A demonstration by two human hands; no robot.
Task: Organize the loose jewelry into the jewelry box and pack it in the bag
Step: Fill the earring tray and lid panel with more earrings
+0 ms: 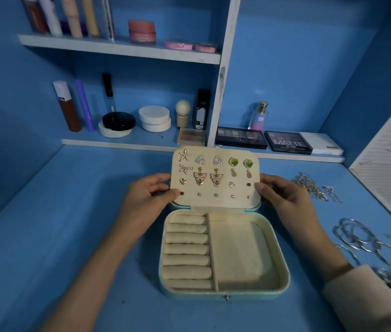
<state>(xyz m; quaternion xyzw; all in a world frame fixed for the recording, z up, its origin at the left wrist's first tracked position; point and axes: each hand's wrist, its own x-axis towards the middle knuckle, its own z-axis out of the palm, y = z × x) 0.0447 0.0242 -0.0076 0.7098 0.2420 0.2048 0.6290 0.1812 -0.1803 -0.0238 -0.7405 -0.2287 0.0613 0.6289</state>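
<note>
**A:** Two hands pinch the lid (216, 149) of the jewelry box (223, 295), the left hand (152, 195) and the right hand (283, 195) each on a side edge. The box sits open on the table (69, 236).

**B:** Tilt it evenly, so the pinned earrings (200, 178) don't shake loose.

**A:** The chains (309, 185) and bangles (357, 236) lie loose on the right, and the sleeve (357, 291) could sweep them. I see no bag.

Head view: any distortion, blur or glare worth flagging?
Head view: wide-angle bending curves the shelf edges; the bangles and sleeve at lower right smear into blur; the jewelry box and earrings are sharp; lighting is dim, even, without glare.
</note>
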